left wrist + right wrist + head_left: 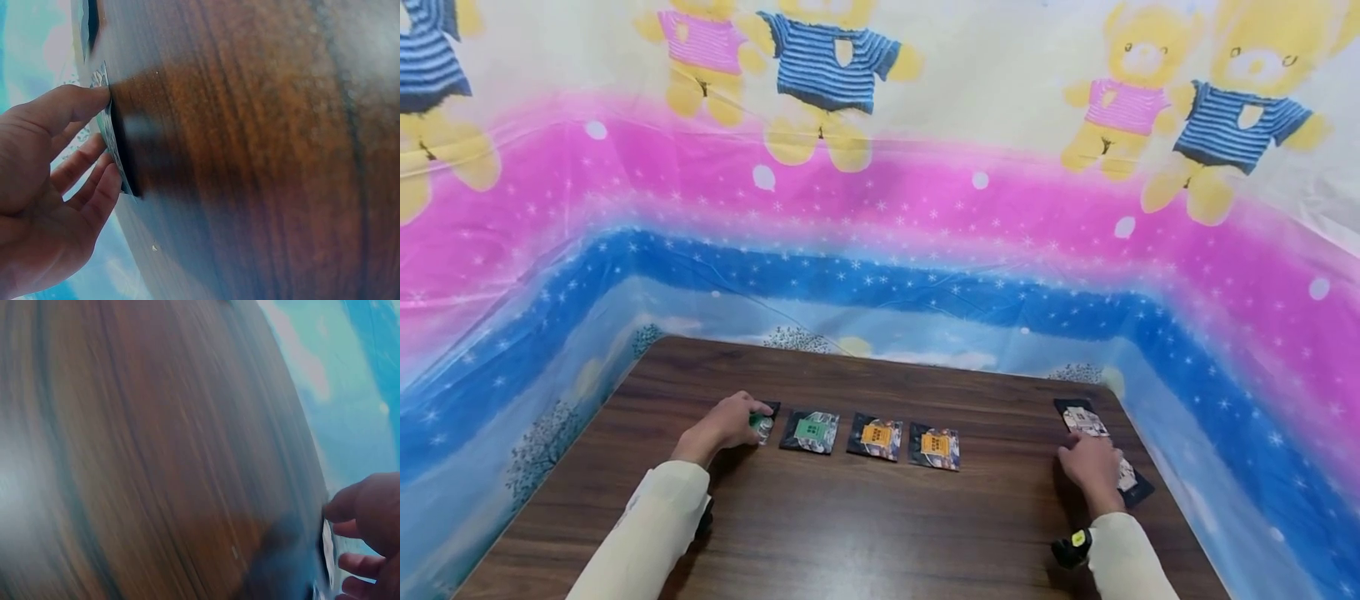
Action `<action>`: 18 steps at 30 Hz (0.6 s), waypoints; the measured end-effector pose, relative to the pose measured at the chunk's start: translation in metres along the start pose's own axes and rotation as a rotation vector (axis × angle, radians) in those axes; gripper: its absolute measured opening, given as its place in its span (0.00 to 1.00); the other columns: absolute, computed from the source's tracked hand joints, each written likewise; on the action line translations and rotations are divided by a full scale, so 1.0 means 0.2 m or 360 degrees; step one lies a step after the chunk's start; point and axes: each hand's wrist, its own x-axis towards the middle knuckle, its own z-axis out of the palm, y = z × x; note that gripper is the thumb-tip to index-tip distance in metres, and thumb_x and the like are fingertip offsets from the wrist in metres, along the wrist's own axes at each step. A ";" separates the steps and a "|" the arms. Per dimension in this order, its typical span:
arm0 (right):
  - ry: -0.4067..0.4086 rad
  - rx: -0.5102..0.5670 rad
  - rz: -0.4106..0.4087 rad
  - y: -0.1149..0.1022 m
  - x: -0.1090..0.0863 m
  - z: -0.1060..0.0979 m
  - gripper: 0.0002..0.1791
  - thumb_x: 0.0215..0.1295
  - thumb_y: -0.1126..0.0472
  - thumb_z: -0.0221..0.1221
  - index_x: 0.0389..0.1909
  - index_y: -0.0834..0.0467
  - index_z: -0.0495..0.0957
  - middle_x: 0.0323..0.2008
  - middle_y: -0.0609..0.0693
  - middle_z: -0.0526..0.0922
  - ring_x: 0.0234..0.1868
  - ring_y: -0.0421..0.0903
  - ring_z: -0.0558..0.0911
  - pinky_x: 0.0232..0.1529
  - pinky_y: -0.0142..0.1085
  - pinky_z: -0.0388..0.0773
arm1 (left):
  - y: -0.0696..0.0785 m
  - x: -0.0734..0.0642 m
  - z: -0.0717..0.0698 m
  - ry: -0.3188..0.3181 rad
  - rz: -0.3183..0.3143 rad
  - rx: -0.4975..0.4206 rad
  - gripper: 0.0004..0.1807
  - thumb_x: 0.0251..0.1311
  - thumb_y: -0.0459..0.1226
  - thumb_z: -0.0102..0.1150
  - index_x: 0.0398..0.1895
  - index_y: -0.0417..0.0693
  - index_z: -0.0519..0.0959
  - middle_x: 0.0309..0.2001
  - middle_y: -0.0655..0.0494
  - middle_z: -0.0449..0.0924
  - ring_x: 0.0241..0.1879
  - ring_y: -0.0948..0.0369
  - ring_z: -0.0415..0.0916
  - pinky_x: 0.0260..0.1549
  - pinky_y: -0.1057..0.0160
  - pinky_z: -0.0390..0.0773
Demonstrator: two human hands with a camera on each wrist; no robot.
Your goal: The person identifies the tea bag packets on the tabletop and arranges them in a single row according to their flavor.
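Observation:
My left hand (727, 427) is at the far left end of a row of flat square packets and holds a green-labelled packet (762, 427) between thumb and fingers. The left wrist view shows the thumb on one corner of that packet (114, 140) and the fingers lower down along it. Beside it lies another green-labelled packet (812, 431), then two orange-labelled packets (880, 437) (938, 446). At the right side, my right hand (1092, 468) is over black packets with pale pictures (1084, 419), its fingers loosely bent and covering part of them.
The dark wooden table (850, 517) ends at its back and right edges against a hanging printed cloth (880, 208) with bears and snowflakes. A black band with a yellow mark (1072, 546) is on the right wrist. Light reflects off the table's front part.

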 end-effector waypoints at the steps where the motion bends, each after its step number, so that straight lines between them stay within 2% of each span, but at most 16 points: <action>1: 0.0004 0.0004 0.0054 0.03 0.00 -0.02 0.26 0.69 0.57 0.56 0.61 0.71 0.75 0.58 0.78 0.70 0.57 0.74 0.65 0.58 0.65 0.63 | 0.00 0.00 0.00 0.0000 -0.0006 -0.0006 0.26 0.56 0.29 0.69 0.61 0.47 0.82 0.65 0.34 0.69 0.53 0.43 0.73 0.51 0.44 0.77; 4: 0.0008 0.0052 0.0214 0.12 0.01 -0.05 0.30 0.70 0.57 0.54 0.64 0.75 0.69 0.59 0.82 0.62 0.57 0.77 0.59 0.57 0.69 0.62 | 0.01 0.00 0.01 0.0000 -0.0002 -0.0004 0.26 0.55 0.29 0.69 0.61 0.47 0.82 0.64 0.34 0.69 0.52 0.43 0.73 0.51 0.44 0.77; 7: -0.0002 0.0062 0.0273 0.20 0.01 -0.06 0.29 0.73 0.58 0.48 0.63 0.78 0.67 0.59 0.83 0.59 0.58 0.80 0.58 0.58 0.71 0.61 | 0.00 0.00 0.01 0.0008 0.0004 0.0006 0.26 0.55 0.29 0.69 0.60 0.47 0.83 0.65 0.33 0.69 0.52 0.43 0.73 0.50 0.45 0.77; 12: -0.0052 0.0016 0.0219 0.30 0.02 -0.05 0.29 0.74 0.57 0.45 0.61 0.79 0.68 0.57 0.83 0.65 0.59 0.78 0.62 0.57 0.68 0.63 | 0.01 -0.01 0.01 0.0014 0.0002 0.0030 0.26 0.56 0.29 0.69 0.61 0.46 0.82 0.66 0.33 0.68 0.54 0.42 0.73 0.51 0.45 0.77; 18: -0.0086 -0.0020 0.0092 0.36 0.06 -0.05 0.29 0.67 0.58 0.53 0.61 0.77 0.71 0.57 0.78 0.73 0.61 0.73 0.64 0.60 0.67 0.56 | 0.01 -0.01 0.00 0.0007 -0.0005 0.0027 0.26 0.56 0.29 0.69 0.61 0.46 0.82 0.65 0.33 0.68 0.54 0.42 0.73 0.51 0.45 0.77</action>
